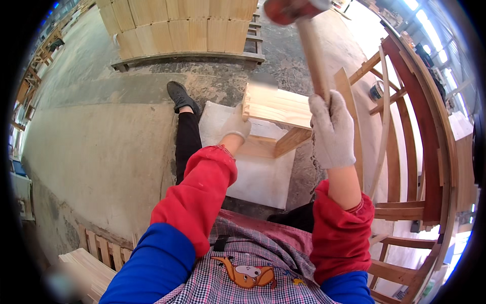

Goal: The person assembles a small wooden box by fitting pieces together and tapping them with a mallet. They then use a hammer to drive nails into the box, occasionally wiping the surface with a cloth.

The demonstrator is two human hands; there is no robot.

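My right hand point(333, 129), in a pale work glove, grips the wooden handle of a hammer point(313, 55) raised upright. The hammer's reddish head is blurred at the top of the view. Below it, my gloved left hand point(237, 124) holds the left end of a pale wooden frame point(278, 105) made of joined boards. My left thumb and fingers are partly hidden behind the wood. Notched joint ends show at the frame's left corner. The frame rests on a white sheet point(263, 180) spread on the floor between my legs.
Ahead stands a tall stack of pale boards point(177, 30) on a wooden pallet point(187, 58). A large slatted wooden rack point(425, 126) curves along my right side, with a small can point(376, 91) beside it. More boards point(86, 273) lie at the lower left.
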